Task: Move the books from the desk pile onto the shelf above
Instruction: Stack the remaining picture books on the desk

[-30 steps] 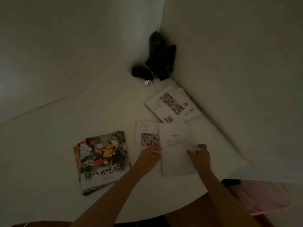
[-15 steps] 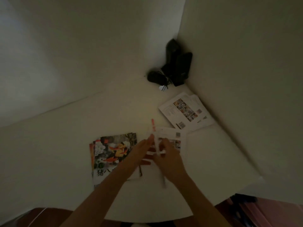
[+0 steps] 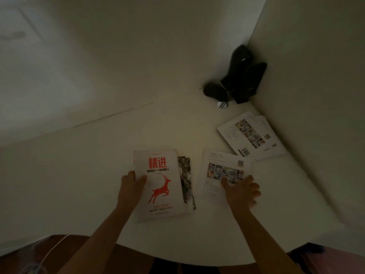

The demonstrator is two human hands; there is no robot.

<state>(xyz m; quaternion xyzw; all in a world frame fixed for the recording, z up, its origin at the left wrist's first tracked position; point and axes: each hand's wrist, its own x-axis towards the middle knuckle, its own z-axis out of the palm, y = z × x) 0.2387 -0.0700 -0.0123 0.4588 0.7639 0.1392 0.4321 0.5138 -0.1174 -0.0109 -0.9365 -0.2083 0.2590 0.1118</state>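
Light: dim; detail is poor throughout.
Desk: white, curved near edge, set into a corner of two pale walls.
Deer book: white cover, red title characters and a red leaping deer; lies at 6 o'clock of the desk centre, on top of the pile.
Pile: only a dark illustrated strip shows along the deer book's right edge; how many books lie beneath cannot be told.
Left hand: grips the deer book at its left edge, thumb on the cover, fingers curled round the edge.
Photo book: white cover with a block of small pictures, flat on the desk at 3 o'clock of the deer book, apart from it.
Right hand: over the near right corner of the photo book, fingers spread and loosely bent, holding nothing; whether the fingertips touch the cover cannot be told.
Far books: white covers with a picture grid, overlapping, at 1 o'clock of the photo book, against the right wall.
Dark items: black shapes in the corner at 1 o'clock; not identifiable.
Shelf: out of view.
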